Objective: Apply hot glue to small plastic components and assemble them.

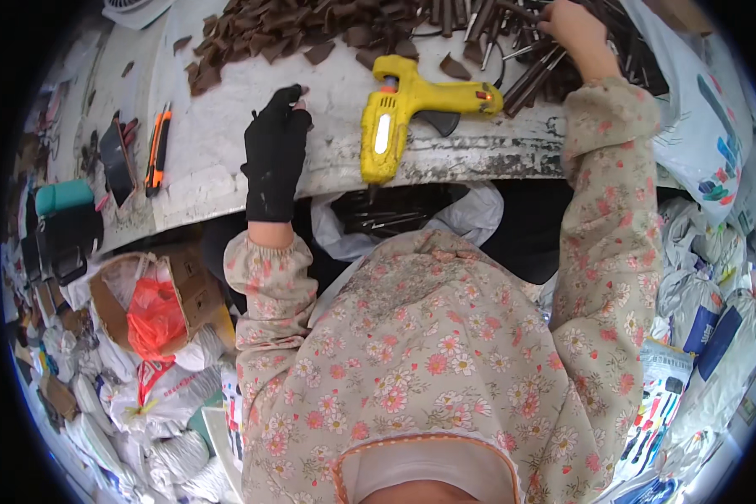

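Where rods point(531, 81) lie, right hand point(576, 34) seemingly touches one.

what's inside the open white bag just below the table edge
Thin, partly shiny rods show inside the bag. Whatever lies beneath them is covered.

The right hand point(581, 34) reaches to the upper edge, its fingertips lost among the sticks point(527, 84), so whether they pinch one cannot be told. Under the black glove point(269, 181), the left hand point(279, 143) curls its fingers partly out of sight. Beyond both hands, the brown pieces point(269, 34) and sticks run past the edge. Below, between the hands, the table point(210, 151) and smock point(428, 336) cover part of a white bag point(483, 212) (its dark contents blur together)
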Motion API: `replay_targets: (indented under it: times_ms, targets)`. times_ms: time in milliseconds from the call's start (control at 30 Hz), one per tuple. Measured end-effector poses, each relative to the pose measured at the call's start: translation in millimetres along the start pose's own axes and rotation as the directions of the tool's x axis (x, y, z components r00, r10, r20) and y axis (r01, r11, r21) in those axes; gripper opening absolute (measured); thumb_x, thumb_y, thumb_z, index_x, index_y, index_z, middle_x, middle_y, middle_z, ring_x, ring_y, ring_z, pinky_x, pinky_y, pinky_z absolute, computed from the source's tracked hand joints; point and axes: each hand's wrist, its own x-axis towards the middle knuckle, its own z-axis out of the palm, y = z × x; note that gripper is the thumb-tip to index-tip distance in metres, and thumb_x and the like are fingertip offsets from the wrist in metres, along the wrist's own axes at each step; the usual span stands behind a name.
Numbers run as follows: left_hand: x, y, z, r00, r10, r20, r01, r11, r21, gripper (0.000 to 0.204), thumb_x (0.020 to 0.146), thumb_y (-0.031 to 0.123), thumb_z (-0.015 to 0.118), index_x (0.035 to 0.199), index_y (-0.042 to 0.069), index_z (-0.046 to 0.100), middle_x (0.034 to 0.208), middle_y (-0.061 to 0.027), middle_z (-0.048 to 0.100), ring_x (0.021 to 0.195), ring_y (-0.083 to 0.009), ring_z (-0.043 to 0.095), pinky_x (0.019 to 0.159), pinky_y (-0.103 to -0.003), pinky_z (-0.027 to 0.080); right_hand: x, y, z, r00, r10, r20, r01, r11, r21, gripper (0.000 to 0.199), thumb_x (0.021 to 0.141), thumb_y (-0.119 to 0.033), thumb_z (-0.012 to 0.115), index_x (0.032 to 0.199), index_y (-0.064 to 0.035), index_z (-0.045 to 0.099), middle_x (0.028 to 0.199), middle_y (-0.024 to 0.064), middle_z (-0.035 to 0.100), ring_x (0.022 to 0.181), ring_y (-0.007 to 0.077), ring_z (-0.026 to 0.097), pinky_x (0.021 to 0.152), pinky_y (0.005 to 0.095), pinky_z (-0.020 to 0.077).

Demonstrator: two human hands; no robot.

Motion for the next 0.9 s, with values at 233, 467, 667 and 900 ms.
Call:
replay_targets:
  times_ms: [233,467,667,900]
  targets:
    - [-63.3,-9.1,-10.6,0.992,-0.059,-0.108,0.053,0.997,-0.064,0.017,0.079,0.009,0.065,0.095,0.003,0.065,0.080,-0.0033,0.065,0.075,-0.0082,0.059,0.070,-0.022,0.046,-57.5,-9.1,-4.5,0.999,0.003,-0.042,0.039,0.288,0.957,0.017,0.077,-0.013,0.061,0.089,-0.0024,0.066,0.085,0.0115,0.063,0.076,0.0307,0.060,0.069,0.0386,0.0476]
    - [-120.6,25.6,11.5,0.918,-0.387,0.084,0.333,0.638,-0.694,0.021,0.077,0.001,0.065,0.097,-0.003,0.060,0.085,-0.0060,0.064,0.078,-0.0100,0.058,0.068,-0.023,0.046,-113.7,-18.0,69.3,0.946,-0.278,-0.169,0.132,-0.147,0.980,0.031,0.084,0.000,0.050,0.116,-0.0026,0.047,0.113,0.0190,0.056,0.086,0.0163,0.059,0.069,0.0238,0.0462]
    - [-147.2,24.9,15.4,0.827,-0.439,0.351,0.552,0.516,-0.655,0.021,0.079,0.004,0.065,0.097,-0.004,0.060,0.078,-0.0056,0.063,0.065,-0.0068,0.056,0.055,-0.020,0.044,-146.0,-67.1,74.3,0.846,-0.406,-0.345,0.510,0.431,0.744,0.057,0.081,-0.015,0.061,0.134,-0.0114,0.038,0.120,0.0061,0.054,0.092,0.0176,0.059,0.078,0.0258,0.0459]
    - [-141.4,27.4,17.9,0.835,-0.380,0.398,0.549,0.517,-0.657,0.020,0.081,0.006,0.063,0.097,-0.003,0.060,0.077,-0.0042,0.063,0.064,-0.0053,0.055,0.054,-0.019,0.043,-151.5,-85.7,67.9,0.911,-0.348,-0.222,0.407,0.848,0.339,0.069,0.068,-0.035,0.073,0.128,-0.0154,0.045,0.130,0.0077,0.046,0.107,0.0302,0.053,0.083,0.0372,0.0473]
